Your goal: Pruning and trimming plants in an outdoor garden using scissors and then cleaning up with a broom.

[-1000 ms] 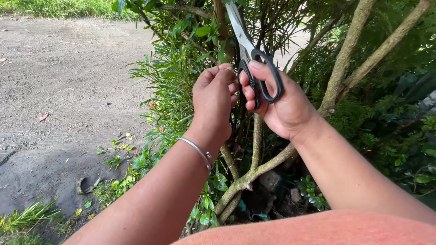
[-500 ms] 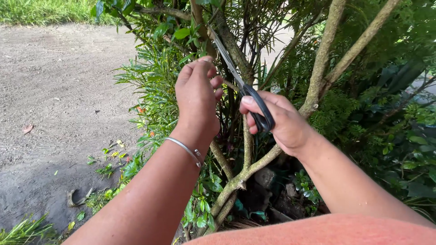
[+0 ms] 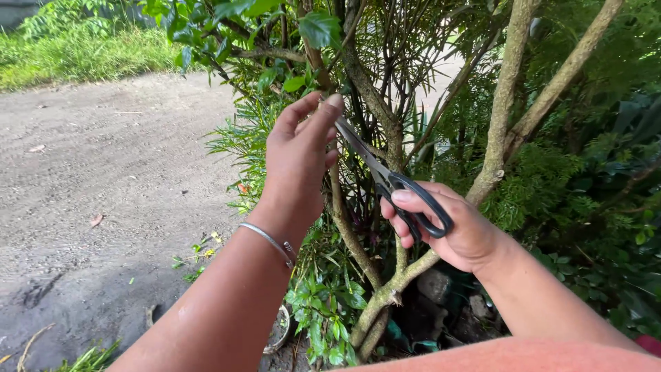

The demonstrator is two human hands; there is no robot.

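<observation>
I see my right hand [image 3: 454,231] holding the black-handled scissors with silver metal blades [image 3: 392,182]. My fingers [image 3: 403,224] are curled tight through the black loops. The blades look closed and point up and left, into the green leafy bush with thin brown branches [image 3: 375,103]. The blade tips end just beside my left hand [image 3: 297,155]. That hand is up by the branches, its fingers [image 3: 323,114] loosely bent and holding nothing I can see. A thin silver bangle [image 3: 270,241] sits on my left wrist. A grey dirt path [image 3: 103,179] lies to the left. I can't see any pots or boxes here.
</observation>
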